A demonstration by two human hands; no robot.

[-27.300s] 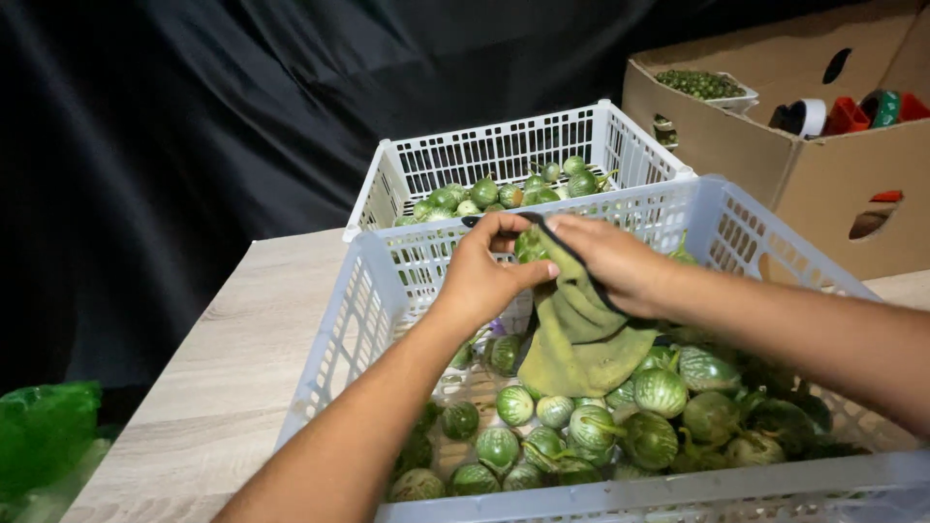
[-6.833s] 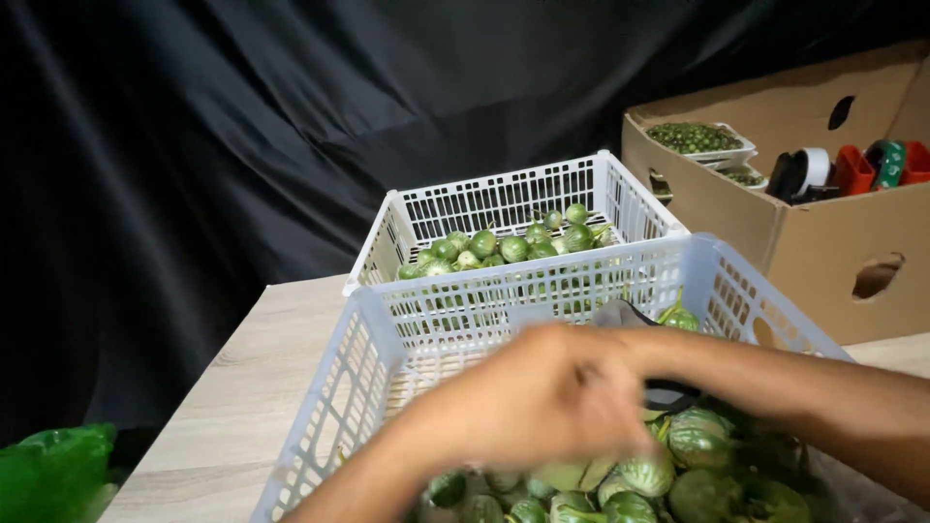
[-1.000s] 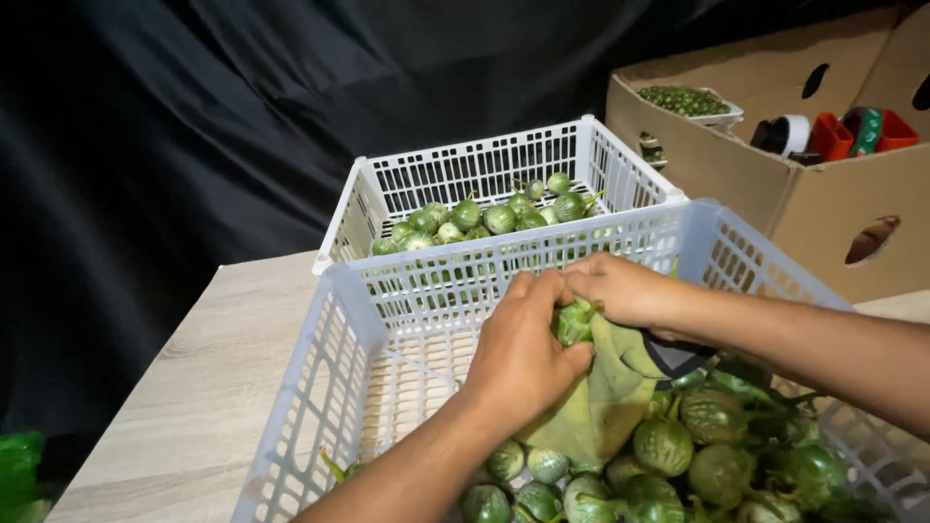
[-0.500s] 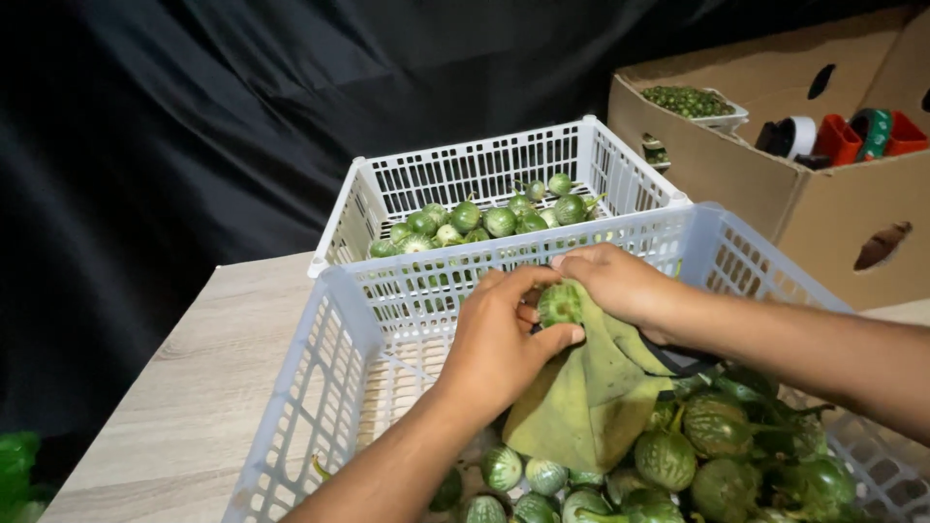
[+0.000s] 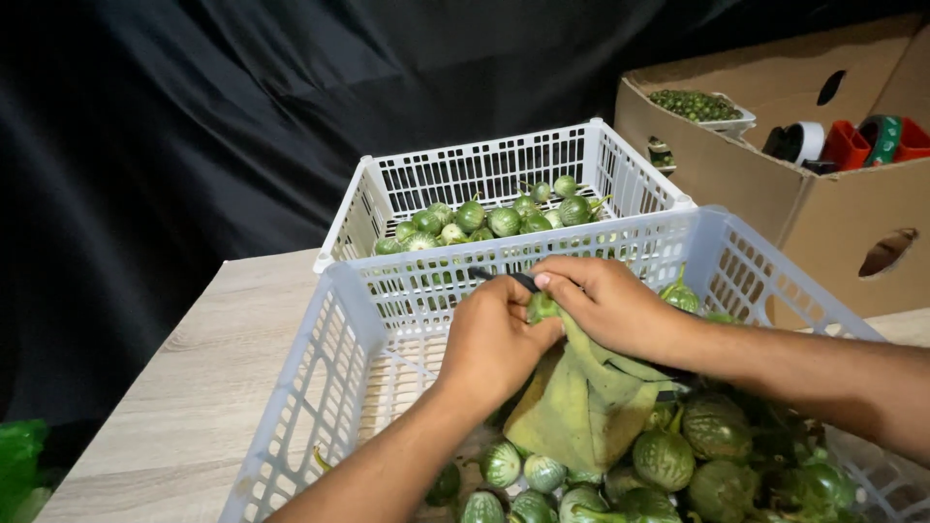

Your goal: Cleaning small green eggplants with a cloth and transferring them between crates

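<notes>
Light: bright, frontal, pretty even on the crates
Backdrop: black curtain (image 5: 242,116), swallows light
Shadows: soft, inside the near crate (image 5: 387,320)
Focus: sharp, no blur

I'm seeing an olive-green cloth (image 5: 581,407) draped over pale-green round eggplants with darker streaks (image 5: 664,457). The near white plastic lattice crate (image 5: 320,387) and the far white slatted crate (image 5: 484,169) match. Light wood-grain tabletop (image 5: 194,378), black curtain backdrop (image 5: 242,107), brown cardboard box (image 5: 823,213) with red and green plastic bits (image 5: 872,140).
</notes>
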